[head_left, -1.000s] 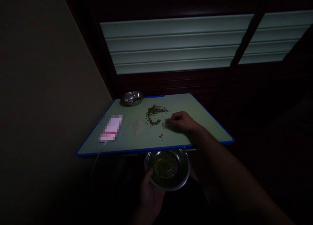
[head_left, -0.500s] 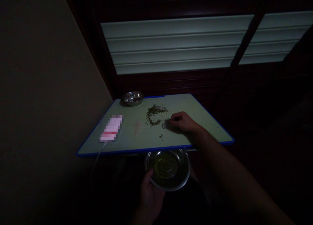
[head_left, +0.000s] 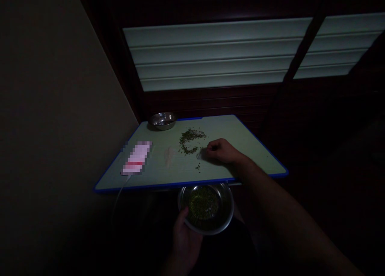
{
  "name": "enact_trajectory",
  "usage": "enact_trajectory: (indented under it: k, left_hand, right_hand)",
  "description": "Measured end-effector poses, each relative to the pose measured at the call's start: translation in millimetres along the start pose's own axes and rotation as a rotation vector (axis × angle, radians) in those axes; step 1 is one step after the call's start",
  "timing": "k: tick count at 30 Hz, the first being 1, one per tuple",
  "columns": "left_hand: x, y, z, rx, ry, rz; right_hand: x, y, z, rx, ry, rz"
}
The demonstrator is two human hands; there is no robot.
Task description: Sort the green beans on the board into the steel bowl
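Note:
My left hand (head_left: 185, 238) grips the near rim of a steel bowl (head_left: 226, 216) filled with small green beans, held just below the front edge of a pale green table with a blue border (head_left: 240, 135). My right hand (head_left: 221, 151) rests on the table with its fingers curled and pinched together beside a loose heap of green beans (head_left: 189, 140). A few stray beans (head_left: 197, 167) lie nearer the front edge. What the fingertips pinch is too small to see.
A second, smaller steel bowl (head_left: 163, 120) stands at the table's far left corner. A phone (head_left: 136, 157) with a white cable lies on the left side. A faint pale patch (head_left: 169, 156) lies between phone and beans. A wall is on the left, louvred windows behind.
My right hand has slid slightly left and toward me along the table, by the edge of the bean heap. The left hand and bowl have stayed still.

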State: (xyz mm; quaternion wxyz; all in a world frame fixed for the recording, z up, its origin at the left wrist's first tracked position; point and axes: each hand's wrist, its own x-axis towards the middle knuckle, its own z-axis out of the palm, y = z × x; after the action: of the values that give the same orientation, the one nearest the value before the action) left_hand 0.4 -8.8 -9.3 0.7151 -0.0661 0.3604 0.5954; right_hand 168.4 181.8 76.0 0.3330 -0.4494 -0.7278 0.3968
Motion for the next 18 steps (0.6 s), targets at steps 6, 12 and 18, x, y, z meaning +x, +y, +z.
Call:
enact_trajectory:
  k: [6,12,18]
  left_hand:
    - [-4.0,0.5,3.3,0.004,0.005,-0.004]
    - [-3.9,0.5,3.0,-0.007,0.001,0.0]
    - [-1.2,-1.2,0.8,-0.013,0.006,0.0]
  right_hand:
    - [2.6,0.8,-3.3,-0.09,0.139,0.065]
    - [2.4,-2.9,-6.8,-0.189,0.238,0.072]
    - [1.0,-2.3,-4.1,-0.094,0.172,0.052]
